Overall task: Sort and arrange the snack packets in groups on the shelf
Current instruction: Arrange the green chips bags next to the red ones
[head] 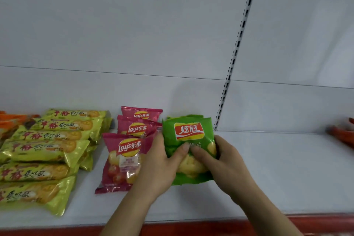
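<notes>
Gripping crinkly green packet (188,140), both hands

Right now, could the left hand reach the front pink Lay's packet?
Probably yes. The left hand grips the green chip packets right beside the front pink Lay's packet, and nothing lies between them. It would have to let go first.

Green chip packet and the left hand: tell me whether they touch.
Touching. The head view shows the left hand gripping the green chip packet, thumb pressed on its front.
</notes>
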`<state>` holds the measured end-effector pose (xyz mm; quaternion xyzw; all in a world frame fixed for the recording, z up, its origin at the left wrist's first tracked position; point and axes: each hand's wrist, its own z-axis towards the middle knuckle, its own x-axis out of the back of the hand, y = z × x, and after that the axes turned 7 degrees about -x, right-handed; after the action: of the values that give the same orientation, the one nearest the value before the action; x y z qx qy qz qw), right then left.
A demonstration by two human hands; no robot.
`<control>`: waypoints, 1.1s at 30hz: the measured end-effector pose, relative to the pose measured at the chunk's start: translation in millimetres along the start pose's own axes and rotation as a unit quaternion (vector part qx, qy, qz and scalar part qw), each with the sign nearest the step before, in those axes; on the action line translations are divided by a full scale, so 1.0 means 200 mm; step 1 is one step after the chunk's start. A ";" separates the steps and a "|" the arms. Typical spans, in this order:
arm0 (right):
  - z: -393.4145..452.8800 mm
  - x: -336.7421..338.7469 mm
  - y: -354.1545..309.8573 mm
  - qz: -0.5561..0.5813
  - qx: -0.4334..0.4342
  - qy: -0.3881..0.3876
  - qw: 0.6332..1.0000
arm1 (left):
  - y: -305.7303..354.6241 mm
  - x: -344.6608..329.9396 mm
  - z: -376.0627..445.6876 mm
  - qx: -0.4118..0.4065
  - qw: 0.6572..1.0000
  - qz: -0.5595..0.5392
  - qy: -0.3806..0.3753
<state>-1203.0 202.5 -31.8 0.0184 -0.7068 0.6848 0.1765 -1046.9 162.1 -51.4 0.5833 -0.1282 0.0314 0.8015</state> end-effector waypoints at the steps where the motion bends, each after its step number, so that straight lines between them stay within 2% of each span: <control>1: 0.00 0.01 0.03 0.011 -0.005 0.023 1.000 | 0.00 -0.01 -0.01 -0.002 1.000 0.002 -0.013; 4: 0.04 0.08 0.09 0.016 -0.024 0.102 0.994 | -0.01 -0.03 -0.03 -0.005 0.999 0.012 -0.030; 6: 0.10 0.12 0.12 0.002 -0.035 0.140 0.990 | -0.01 -0.03 -0.04 -0.018 0.998 0.062 -0.022; 9: 0.21 0.13 0.14 -0.040 -0.041 0.121 0.991 | 0.00 -0.03 -0.05 -0.078 0.980 0.180 -0.018; 11: 0.27 0.07 0.15 -0.116 -0.031 0.102 0.988 | 0.00 -0.05 -0.05 -0.115 0.963 0.242 -0.038; 13: 0.34 0.02 0.17 -0.247 -0.024 0.113 0.962 | -0.01 -0.09 -0.04 -0.121 0.944 0.299 -0.072; 15: 0.37 0.00 0.19 -0.322 -0.031 0.132 0.937 | -0.04 -0.13 -0.03 -0.111 0.928 0.343 -0.098; 19: 0.36 -0.01 0.21 -0.353 -0.040 0.106 0.929 | -0.07 -0.18 -0.03 -0.082 0.899 0.409 -0.132; 23: 0.33 -0.02 0.20 -0.408 -0.024 0.092 0.908 | -0.07 -0.19 -0.03 -0.075 0.886 0.445 -0.105; 28: 0.30 -0.08 0.20 -0.461 -0.030 0.126 0.878 | -0.05 -0.21 -0.01 -0.074 0.866 0.483 -0.105; 33: 0.32 -0.05 0.19 -0.416 -0.060 0.084 0.904 | -0.06 -0.22 -0.02 -0.071 0.860 0.492 -0.116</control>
<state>-1218.8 140.9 -70.3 0.2427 -0.6575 0.5044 0.5044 -1086.4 166.7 -75.4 0.3854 -0.4922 0.3443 0.7005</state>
